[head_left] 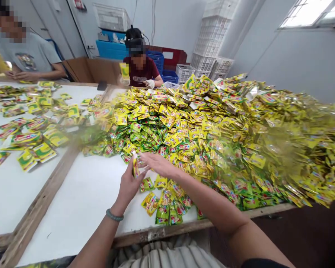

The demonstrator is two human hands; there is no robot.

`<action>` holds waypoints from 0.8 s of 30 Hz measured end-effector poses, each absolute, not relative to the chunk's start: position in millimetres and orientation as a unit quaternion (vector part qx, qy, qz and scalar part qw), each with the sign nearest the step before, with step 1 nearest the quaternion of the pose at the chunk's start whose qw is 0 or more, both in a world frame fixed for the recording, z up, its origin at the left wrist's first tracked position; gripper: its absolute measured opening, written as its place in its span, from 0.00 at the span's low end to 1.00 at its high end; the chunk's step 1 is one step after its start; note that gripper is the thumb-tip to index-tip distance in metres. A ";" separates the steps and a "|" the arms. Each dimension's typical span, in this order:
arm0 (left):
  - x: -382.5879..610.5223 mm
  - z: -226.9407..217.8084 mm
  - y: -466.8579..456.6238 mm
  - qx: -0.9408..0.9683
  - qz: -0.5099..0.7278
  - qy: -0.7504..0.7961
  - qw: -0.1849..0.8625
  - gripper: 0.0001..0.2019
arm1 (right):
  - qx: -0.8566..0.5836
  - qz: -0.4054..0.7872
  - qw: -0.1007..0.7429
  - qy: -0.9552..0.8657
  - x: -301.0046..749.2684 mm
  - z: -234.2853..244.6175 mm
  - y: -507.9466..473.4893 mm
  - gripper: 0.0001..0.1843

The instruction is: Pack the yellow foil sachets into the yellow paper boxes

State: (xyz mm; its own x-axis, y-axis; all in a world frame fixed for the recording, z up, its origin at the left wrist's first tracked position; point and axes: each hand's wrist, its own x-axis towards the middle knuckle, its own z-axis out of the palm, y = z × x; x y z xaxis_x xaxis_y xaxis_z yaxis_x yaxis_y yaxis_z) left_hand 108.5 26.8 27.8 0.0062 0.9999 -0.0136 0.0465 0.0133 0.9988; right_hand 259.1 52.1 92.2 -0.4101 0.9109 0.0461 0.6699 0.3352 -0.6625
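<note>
My left hand (129,183) grips a small yellow carton (135,166) upright on its narrow side, with a white edge at its top. My right hand (158,163) reaches across from the right, its fingers stretched towards the carton's upper part and partly blurred. Whether its fingertips touch the carton I cannot make out. Below the hands, several loose yellow and green sachets (162,213) lie on the white tabletop (92,193). Just beyond the hands rises a large heap of similar sachets (181,130).
A wooden strip (48,197) divides the table. Flat yellow cartons (41,152) are scattered left of it; more cartons (212,95) top the heap. Two people sit across the table, one in a maroon shirt (153,70), one in light blue (36,56). White crates (212,37) are stacked behind.
</note>
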 end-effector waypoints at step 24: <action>28.0 2.2 -26.4 0.414 0.411 0.551 0.597 0.29 | -0.728 0.124 0.069 -0.671 246.5 10.3 50.4 0.28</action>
State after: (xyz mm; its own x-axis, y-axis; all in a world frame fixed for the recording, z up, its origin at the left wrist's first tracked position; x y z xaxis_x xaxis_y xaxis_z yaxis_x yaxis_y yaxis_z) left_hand 28.0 -26.4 2.2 0.0552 0.9467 -0.3172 -0.0330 0.3193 0.9471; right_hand 246.5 50.4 10.3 0.0686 0.9938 -0.0878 0.9594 -0.0899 -0.2672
